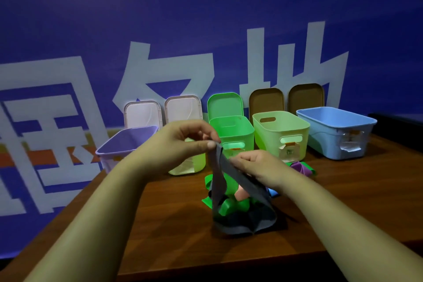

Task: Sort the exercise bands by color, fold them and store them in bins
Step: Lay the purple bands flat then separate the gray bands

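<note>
The grey band [218,185] was pinched at its top by the left hand [183,142], lower by the right hand [258,167]. It was judged limp and light, best held at its ends.

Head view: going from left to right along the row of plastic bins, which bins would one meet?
Purple plastic bin → pale green plastic bin behind the left hand → bright green plastic bin → yellow-green plastic bin → light blue plastic bin.

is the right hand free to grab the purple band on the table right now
Probably not yet: the right hand is pinching the grey band together with the left hand. The purple band itself lies uncovered just beside it.
</note>
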Demonstrator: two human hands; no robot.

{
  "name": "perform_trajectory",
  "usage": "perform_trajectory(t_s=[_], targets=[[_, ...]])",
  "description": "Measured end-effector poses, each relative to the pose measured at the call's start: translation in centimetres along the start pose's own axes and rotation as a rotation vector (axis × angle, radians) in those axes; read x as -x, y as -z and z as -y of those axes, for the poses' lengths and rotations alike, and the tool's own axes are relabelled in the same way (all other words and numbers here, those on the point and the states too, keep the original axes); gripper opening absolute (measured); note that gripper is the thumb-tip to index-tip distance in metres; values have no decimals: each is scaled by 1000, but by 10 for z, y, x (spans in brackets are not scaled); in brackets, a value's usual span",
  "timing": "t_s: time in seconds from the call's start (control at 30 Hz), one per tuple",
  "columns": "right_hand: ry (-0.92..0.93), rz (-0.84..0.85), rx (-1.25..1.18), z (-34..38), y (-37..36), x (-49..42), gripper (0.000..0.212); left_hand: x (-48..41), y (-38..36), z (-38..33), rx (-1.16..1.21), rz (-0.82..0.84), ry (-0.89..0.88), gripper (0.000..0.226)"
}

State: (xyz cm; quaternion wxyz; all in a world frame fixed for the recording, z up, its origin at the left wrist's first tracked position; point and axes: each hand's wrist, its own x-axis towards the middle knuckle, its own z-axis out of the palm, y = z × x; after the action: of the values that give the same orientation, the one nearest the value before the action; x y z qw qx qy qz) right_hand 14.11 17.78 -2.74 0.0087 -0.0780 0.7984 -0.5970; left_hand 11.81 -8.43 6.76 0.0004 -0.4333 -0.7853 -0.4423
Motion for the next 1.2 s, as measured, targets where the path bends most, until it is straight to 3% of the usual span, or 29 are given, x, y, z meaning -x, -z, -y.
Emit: perform_trajectory(t_s=[0.2,0.33,0.47,0.53,0.7,0.8,0.97,1.2], targets=[[136,-165,-90,10,-34,-12,39,-10,9,-18,39,-287,-38,13],[111,-141,-316,19,-48,-12,55,-16,21,-25,8,-379,-1,14],[97,-64,-344,24,-59,-9,83,-20,33,-29,5,-445,19,16],[85,-14,-363,27,-66,-5,87,-20,37,-32,10,-477,27,15],[101,123,-371,38,-91,10,48,-15,42,-31,22,-518,58,15],[87,120,-283,41,-105,16,22,-12,46,-22,23,-522,87,14],[-18,43,-350,32,-132,14,16,-11,51,8,-24,-561,146,13],[-118,105,-74,10,-149,16,12,-9,44,52,-40,-614,254,11]])
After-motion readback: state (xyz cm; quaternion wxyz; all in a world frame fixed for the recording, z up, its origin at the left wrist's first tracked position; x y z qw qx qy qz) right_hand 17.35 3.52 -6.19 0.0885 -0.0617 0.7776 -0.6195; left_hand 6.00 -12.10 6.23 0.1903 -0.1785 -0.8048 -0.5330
